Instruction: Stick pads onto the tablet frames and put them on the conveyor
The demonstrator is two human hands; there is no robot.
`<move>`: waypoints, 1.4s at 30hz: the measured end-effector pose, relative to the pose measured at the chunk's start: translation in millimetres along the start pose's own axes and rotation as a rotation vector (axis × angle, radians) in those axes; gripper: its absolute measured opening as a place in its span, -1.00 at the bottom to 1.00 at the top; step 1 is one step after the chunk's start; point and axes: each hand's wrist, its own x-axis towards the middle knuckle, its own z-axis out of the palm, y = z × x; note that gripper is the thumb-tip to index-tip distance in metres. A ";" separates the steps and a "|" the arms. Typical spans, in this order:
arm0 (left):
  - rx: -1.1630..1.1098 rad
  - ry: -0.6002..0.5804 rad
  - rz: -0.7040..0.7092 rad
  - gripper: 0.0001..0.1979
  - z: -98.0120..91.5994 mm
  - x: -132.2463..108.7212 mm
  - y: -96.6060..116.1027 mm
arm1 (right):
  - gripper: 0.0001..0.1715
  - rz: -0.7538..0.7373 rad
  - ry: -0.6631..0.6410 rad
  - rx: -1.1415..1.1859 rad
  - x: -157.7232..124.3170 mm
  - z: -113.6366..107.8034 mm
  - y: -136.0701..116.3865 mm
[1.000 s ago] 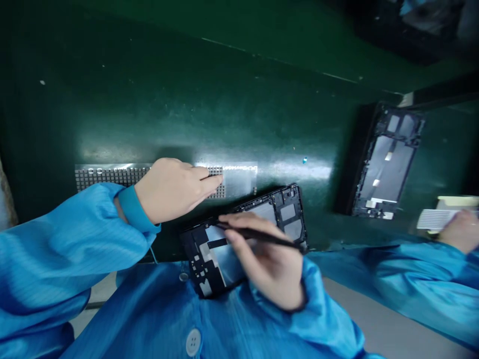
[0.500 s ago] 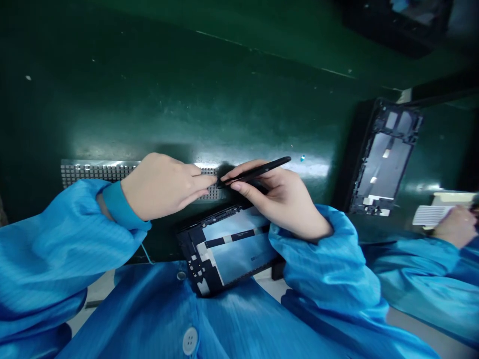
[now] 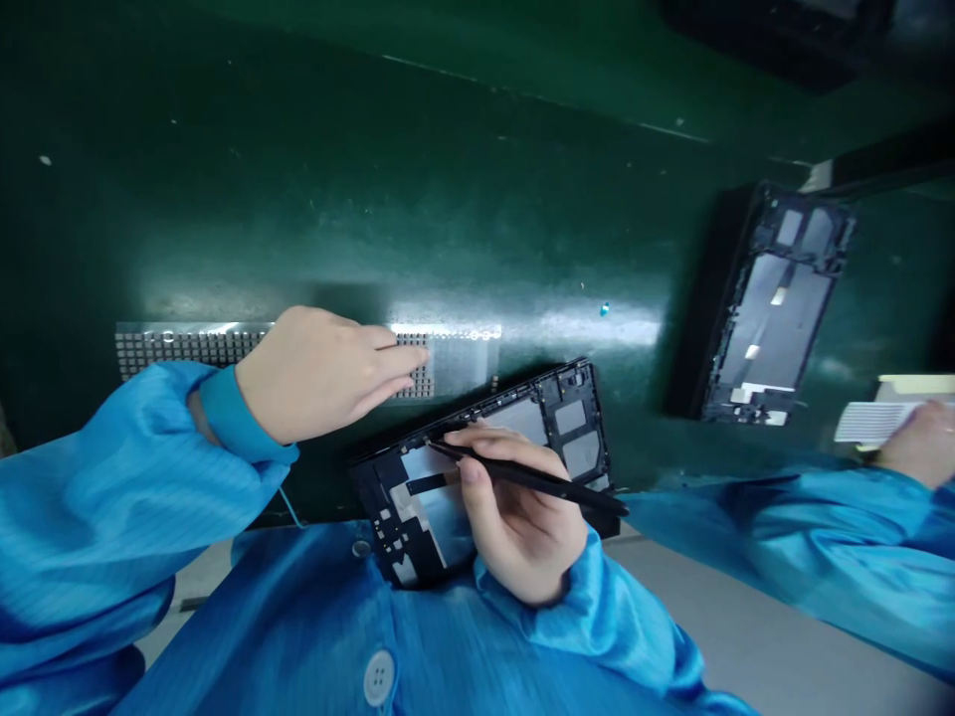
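In the head view my right hand [image 3: 522,507] is closed round black tweezers [image 3: 552,484]. Their tip touches or hovers just over the upper edge of a tablet-like device [image 3: 448,527], whose inner side faces up with grey-blue panels and black frame parts. The device lies tilted against the table's near edge, partly covered by that hand. My left hand [image 3: 328,373] lies with fingers stretched out on a clear sheet [image 3: 464,363] bearing rows of small dark square pads [image 3: 190,346]. Its fingertips rest near the last pads on the right. Whether the tweezers hold a pad is too small to tell.
A stack of similar device frames [image 3: 776,308] stands on the green table [image 3: 373,199] to the right. A dark box [image 3: 768,40] is at the far right. A co-worker's hand [image 3: 921,443] holds a white striped sheet [image 3: 869,423] at the right edge.
My right hand has moved with the tweezers from the pad sheet down and toward me, over the device. My left hand stays on the sheet.
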 end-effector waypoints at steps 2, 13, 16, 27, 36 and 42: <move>0.000 0.021 -0.001 -0.58 1.8 -0.9 -1.0 | -0.58 -0.036 -0.024 -0.026 0.1 3.1 4.8; -0.039 0.078 0.016 -0.56 4.1 -2.4 -5.1 | -0.71 0.006 -0.267 -0.225 56.3 -27.7 -14.0; -0.038 0.061 0.005 -0.58 3.4 -1.9 -4.9 | -0.88 0.041 -0.426 -0.244 98.7 -40.2 1.3; -0.039 0.024 -0.005 -0.58 1.4 -1.6 -3.3 | -0.87 0.033 -0.558 -0.208 114.6 -36.9 17.2; 0.016 0.079 0.019 -0.58 2.8 -4.5 -6.1 | -0.91 0.151 -0.158 -0.020 81.6 -43.2 7.6; 0.028 0.117 0.031 -0.54 6.2 -7.1 -12.3 | -0.88 0.103 0.300 -0.062 28.6 -36.3 22.4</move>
